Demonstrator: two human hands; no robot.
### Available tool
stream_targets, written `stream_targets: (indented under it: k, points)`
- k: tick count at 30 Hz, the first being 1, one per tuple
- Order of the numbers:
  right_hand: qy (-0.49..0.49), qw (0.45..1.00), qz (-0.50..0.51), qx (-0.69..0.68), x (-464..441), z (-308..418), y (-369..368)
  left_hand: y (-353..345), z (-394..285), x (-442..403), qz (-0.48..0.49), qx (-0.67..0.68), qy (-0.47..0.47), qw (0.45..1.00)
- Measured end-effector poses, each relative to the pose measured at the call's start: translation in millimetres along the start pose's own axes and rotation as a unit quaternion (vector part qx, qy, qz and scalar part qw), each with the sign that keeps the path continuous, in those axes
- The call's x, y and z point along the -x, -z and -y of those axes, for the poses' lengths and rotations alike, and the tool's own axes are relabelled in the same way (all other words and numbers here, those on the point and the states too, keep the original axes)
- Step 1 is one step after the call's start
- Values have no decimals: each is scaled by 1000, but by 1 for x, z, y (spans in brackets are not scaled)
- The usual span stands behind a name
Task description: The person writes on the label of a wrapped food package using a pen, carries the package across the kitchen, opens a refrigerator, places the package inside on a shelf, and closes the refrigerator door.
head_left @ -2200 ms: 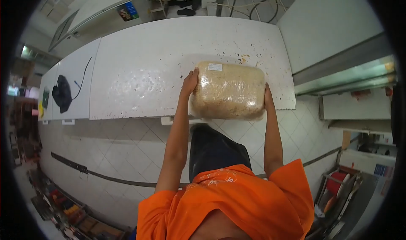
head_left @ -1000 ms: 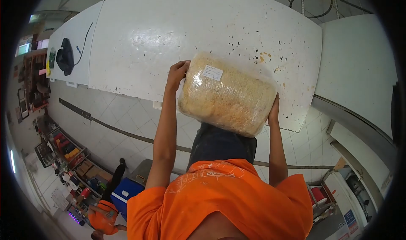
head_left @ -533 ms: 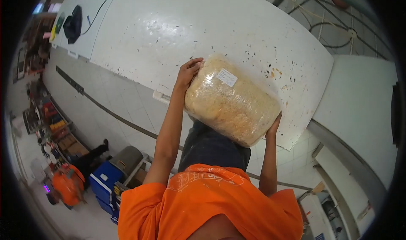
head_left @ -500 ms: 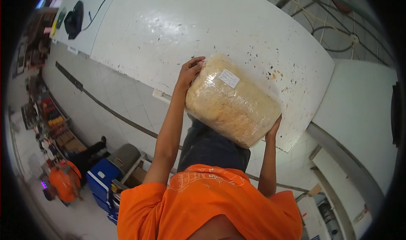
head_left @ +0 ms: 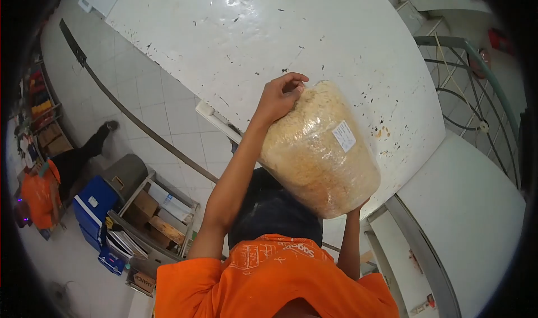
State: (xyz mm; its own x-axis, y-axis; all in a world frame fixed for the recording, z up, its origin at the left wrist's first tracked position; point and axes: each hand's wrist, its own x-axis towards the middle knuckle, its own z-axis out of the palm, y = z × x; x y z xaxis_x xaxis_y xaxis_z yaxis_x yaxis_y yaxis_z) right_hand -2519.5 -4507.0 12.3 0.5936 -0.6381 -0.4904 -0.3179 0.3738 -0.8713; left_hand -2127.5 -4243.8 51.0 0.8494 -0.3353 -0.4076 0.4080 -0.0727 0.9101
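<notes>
A bulky clear plastic bag (head_left: pixel 322 155), packed with pale yellow crumbly stuff, is tilted at the near edge of the white table. On its upper right side sits a white printed label (head_left: pixel 343 136). My left hand (head_left: pixel 283 96) is at the bag's upper left end, fingers curled and pinching the plastic there. Beneath the lower right end, my right hand (head_left: pixel 358 206) supports the bag; most of its fingers are hidden behind it.
The white table (head_left: pixel 269 32) carries dark chips and scuffs. A lower pale surface (head_left: pixel 454 178) adjoins at right, near a green metal frame (head_left: pixel 448 40). At left are a person in orange (head_left: pixel 40 192), a blue case (head_left: pixel 92 206) and an open box of cartons (head_left: pixel 162 211).
The bag has turned clockwise, its labelled side swinging right and its lower end dropping. My left hand has shifted right along the top end. The view has moved too.
</notes>
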Motion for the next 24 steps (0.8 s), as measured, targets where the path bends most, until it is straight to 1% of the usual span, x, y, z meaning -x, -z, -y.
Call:
stream_targets:
  k: [1, 8, 10, 11, 13, 14, 16, 20, 22, 24]
  points:
    - [-3, 1000, 18, -17, -2, 0, 2, 0, -1, -1, -6, -14, -23, 1000]
    - [-25, 1000, -2, 14, 5, 9, 2, 2, -3, -1, -2, 2, 16, 1000]
    - [-30, 999, -5, 19, 7, 11, 1, 3, -4, 0, 5, -31, -16, 999]
    - [-31, 999, -8, 21, 8, 12, 0, 4, -6, 2, 5, -30, -15, 999]
    - [-33, 999, -10, 22, 8, 12, -1, 4, -9, 5, -2, -94, -34, 995]
    - [-35, 999, -10, 24, 9, 13, -1, 4, -10, 6, -2, -94, -34, 995]
    - [-37, 999, -12, 24, 10, 12, -2, 2, -11, 8, -1, -94, -64, 993]
    - [-39, 999, -12, 25, 9, 12, -3, -1, -12, 12, 2, -109, -60, 992]
    - [-39, 999, -12, 24, 9, 11, -4, -2, -12, 12, -10, -133, -98, 986]
    - [-39, 999, -12, 24, 9, 11, -4, -3, -15, 13, -7, -132, -81, 988]
